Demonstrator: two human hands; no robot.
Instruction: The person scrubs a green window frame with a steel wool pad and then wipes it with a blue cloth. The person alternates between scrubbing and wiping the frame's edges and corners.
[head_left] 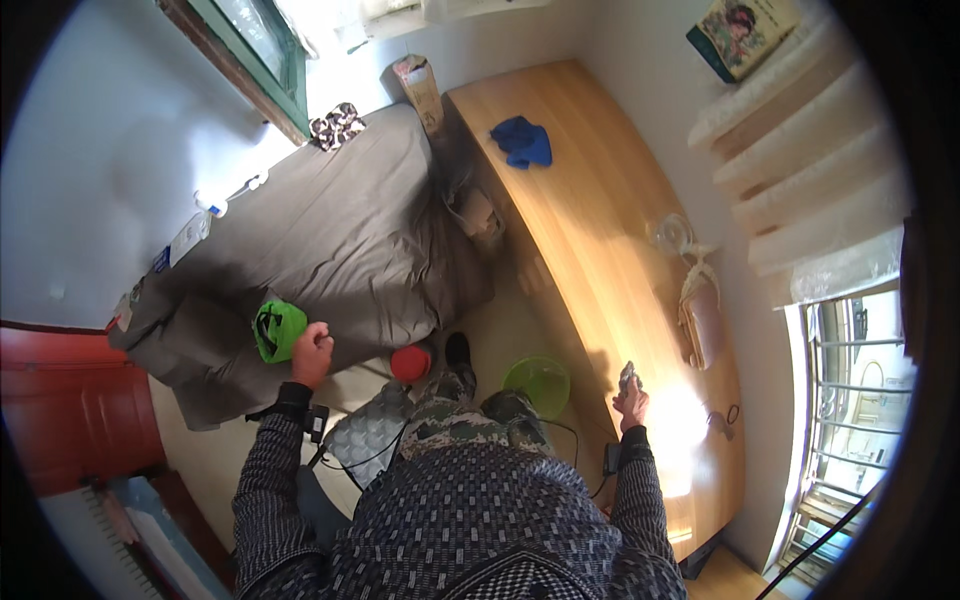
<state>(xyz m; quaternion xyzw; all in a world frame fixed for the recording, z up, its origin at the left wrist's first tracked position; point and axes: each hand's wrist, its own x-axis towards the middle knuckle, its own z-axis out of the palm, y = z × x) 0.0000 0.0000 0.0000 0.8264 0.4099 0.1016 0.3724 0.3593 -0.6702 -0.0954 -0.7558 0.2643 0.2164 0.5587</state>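
Note:
My left hand [312, 356] is closed at the right edge of a bright green bag [282, 332] with black straps or trim, in front of the grey-covered sofa. Its fingers are curled, and the grip on the bag is partly hidden. Over the near part of the long wooden table, my right hand [632, 404] grips a small grey, dark-mottled object [628, 376]; it is too small to name. A blue cloth [522, 142] lies crumpled at the table's far end.
The grey-covered sofa [330, 220] stands at left, with a patterned cloth [337, 127] at its far end. A red round container [410, 363] and a green bin [538, 385] are on the floor, beside a grey stool [370, 435]. A bag [700, 315] sits along the table's right edge.

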